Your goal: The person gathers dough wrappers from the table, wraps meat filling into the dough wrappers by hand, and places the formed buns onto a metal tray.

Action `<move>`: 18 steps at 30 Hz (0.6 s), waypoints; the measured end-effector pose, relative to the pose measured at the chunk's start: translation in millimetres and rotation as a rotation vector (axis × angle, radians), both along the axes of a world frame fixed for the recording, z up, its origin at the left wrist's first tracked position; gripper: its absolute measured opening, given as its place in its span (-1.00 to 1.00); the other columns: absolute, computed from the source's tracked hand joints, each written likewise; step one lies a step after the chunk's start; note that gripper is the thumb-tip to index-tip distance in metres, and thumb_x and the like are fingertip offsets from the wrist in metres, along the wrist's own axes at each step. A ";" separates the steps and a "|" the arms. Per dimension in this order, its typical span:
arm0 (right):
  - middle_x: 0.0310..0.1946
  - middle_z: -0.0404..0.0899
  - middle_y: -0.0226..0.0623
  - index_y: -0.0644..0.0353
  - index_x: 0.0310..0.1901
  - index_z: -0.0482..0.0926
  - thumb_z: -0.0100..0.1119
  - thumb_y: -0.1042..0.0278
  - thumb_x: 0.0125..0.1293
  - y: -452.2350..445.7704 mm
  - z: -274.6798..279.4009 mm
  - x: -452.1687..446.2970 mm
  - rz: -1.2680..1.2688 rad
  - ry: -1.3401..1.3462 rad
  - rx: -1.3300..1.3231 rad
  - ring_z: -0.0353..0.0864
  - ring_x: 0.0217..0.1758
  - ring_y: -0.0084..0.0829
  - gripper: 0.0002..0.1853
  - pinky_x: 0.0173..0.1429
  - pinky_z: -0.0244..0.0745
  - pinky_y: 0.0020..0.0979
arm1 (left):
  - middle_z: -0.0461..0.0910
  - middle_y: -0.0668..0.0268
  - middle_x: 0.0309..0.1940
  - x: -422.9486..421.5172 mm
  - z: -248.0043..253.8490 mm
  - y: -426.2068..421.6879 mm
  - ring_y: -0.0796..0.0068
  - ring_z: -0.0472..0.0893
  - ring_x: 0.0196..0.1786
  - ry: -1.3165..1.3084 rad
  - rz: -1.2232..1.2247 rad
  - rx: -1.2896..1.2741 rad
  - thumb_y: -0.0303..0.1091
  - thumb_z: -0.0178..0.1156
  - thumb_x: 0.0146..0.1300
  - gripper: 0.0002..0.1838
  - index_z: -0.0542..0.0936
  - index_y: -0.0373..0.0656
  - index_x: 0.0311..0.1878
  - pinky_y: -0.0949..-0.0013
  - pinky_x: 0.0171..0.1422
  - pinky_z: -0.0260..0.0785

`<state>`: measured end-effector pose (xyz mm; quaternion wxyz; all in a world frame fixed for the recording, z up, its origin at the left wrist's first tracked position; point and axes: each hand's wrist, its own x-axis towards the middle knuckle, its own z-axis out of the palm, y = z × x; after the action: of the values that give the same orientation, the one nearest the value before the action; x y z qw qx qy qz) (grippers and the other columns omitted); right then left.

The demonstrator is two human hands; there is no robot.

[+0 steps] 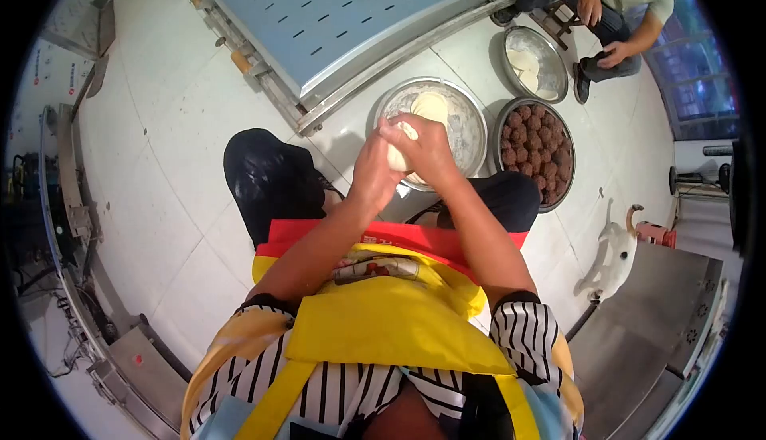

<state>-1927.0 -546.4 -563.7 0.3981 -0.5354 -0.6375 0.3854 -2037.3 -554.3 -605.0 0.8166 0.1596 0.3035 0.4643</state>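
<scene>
My left hand [373,170] and my right hand [429,151] are closed together around a pale piece of dough [396,159], above a wide metal bowl [476,138]. The fingers partly cover the dough, and what may be inside it is hidden. In the bowl lie flat round dough wrappers [431,105], and its inner wall has white flour on it. To the right of this bowl is a round basin of dark brown filling balls [536,146]. Behind that basin, a second metal bowl [547,55] holds more flat dough pieces.
A large slotted metal tray [319,17] on a frame stands ahead. A seated person [622,9] is at the far right, hands near the knees. On the right, a white cat [616,260] is on the tiled floor [175,193] beside a metal cabinet [654,304].
</scene>
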 end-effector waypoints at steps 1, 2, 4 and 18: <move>-0.27 0.63 -0.22 0.29 -0.10 0.61 0.22 0.15 0.20 2.1 4.5 4.1 0.084 0.108 -0.071 0.57 -0.24 -0.47 -0.63 -0.13 0.48 -0.40 | 0.46 0.23 -0.01 -2.7 0.7 -0.6 0.34 0.53 0.04 0.063 -0.014 0.017 0.11 -0.11 0.38 -0.49 0.32 -0.09 0.17 0.19 -0.05 0.50; -0.21 0.64 -0.24 0.31 -0.07 0.60 0.23 0.17 0.21 3.3 10.7 8.7 0.169 0.216 -0.142 0.56 -0.14 -0.52 -0.62 -0.06 0.48 -0.45 | 0.47 0.24 0.00 -11.1 8.9 4.8 0.34 0.52 0.06 0.067 -0.156 0.003 0.12 -0.13 0.38 -0.48 0.34 -0.10 0.15 0.14 0.00 0.47; -0.25 0.63 -0.22 0.27 -0.09 0.61 0.23 0.17 0.20 1.9 18.4 15.0 0.172 0.237 -0.321 0.56 -0.23 -0.52 -0.64 -0.15 0.48 -0.46 | 0.48 0.28 0.03 -27.9 25.3 20.7 0.34 0.50 0.10 0.076 -0.445 -0.026 0.16 -0.16 0.38 -0.46 0.37 -0.11 0.13 0.04 0.11 0.39; -0.35 0.64 -0.17 0.29 -0.17 0.62 0.29 0.10 0.13 2.3 -8.3 -4.5 -0.069 0.018 -0.020 0.61 -0.29 -0.35 -0.60 -0.13 0.47 -0.39 | 0.40 0.24 0.05 -11.0 -2.6 7.3 0.37 0.47 0.12 -0.052 -0.090 0.009 0.03 -0.05 0.38 -0.53 0.30 -0.08 0.19 0.18 0.07 0.47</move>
<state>-1931.4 -544.1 -571.9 0.4116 -0.5574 -0.6111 0.3826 -2048.3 -547.0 -607.6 0.8437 0.1644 0.2725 0.4323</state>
